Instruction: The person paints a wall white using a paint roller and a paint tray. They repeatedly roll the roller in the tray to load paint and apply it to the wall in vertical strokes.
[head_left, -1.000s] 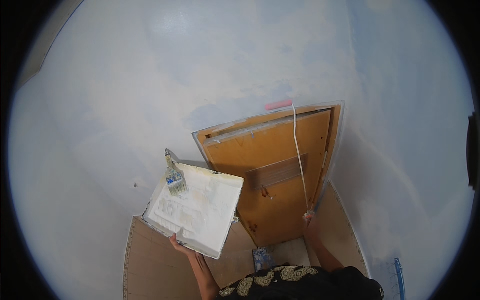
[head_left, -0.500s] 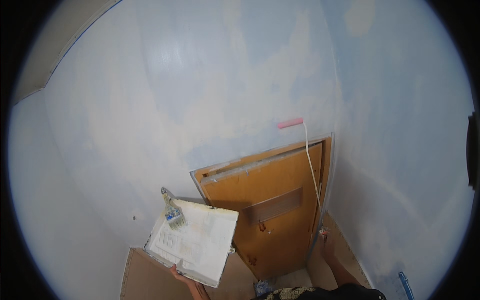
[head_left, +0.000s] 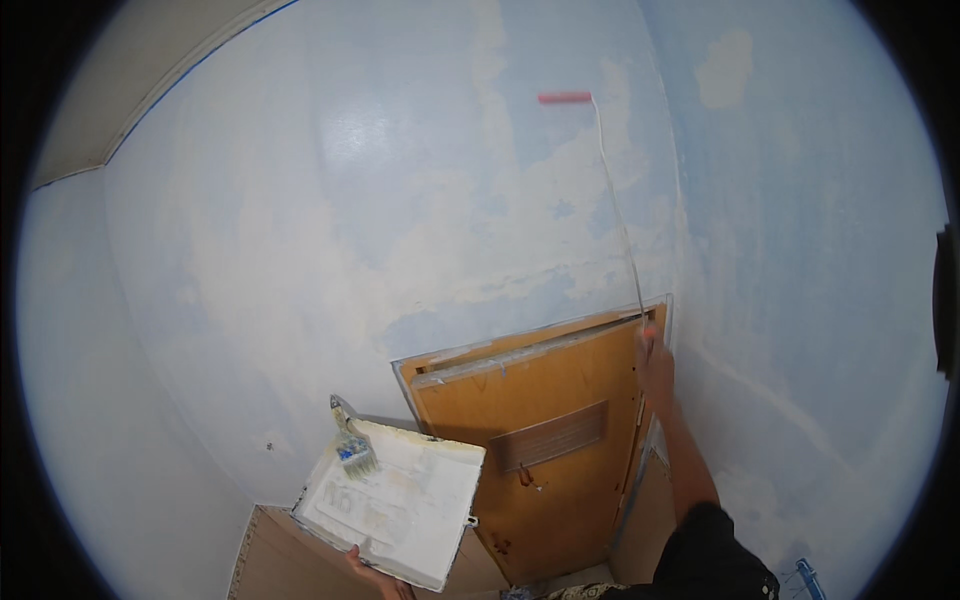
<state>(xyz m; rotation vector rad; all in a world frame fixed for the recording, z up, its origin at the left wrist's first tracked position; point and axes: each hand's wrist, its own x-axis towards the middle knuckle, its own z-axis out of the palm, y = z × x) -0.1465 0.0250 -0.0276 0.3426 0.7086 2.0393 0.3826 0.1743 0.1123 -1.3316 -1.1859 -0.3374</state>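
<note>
My right hand (head_left: 654,365) is closed round the handle of a long-framed paint roller (head_left: 620,215). Its pink sleeve (head_left: 565,98) lies up on the patchy blue-and-white wall (head_left: 420,190), above the door. My left hand (head_left: 368,568) grips the near edge of a white paint tray (head_left: 400,510), thumb over the rim and the other fingers hidden beneath. The tray is tilted and coated with white paint. Across its far left corner rests a wide paintbrush (head_left: 352,447), bristles inside and handle sticking out past the rim.
A brown wooden door (head_left: 560,440) stands below the wall in its frame, with a vent panel (head_left: 550,436) in it. The right-hand wall (head_left: 800,230) meets the front one close to the roller. Brown panelling (head_left: 290,555) lines the lower left. A blue object (head_left: 810,578) is at the lower right.
My right arm has reached up, and the roller has moved from just over the door frame to high on the wall. The tray stays in my left hand, slightly lower in view.
</note>
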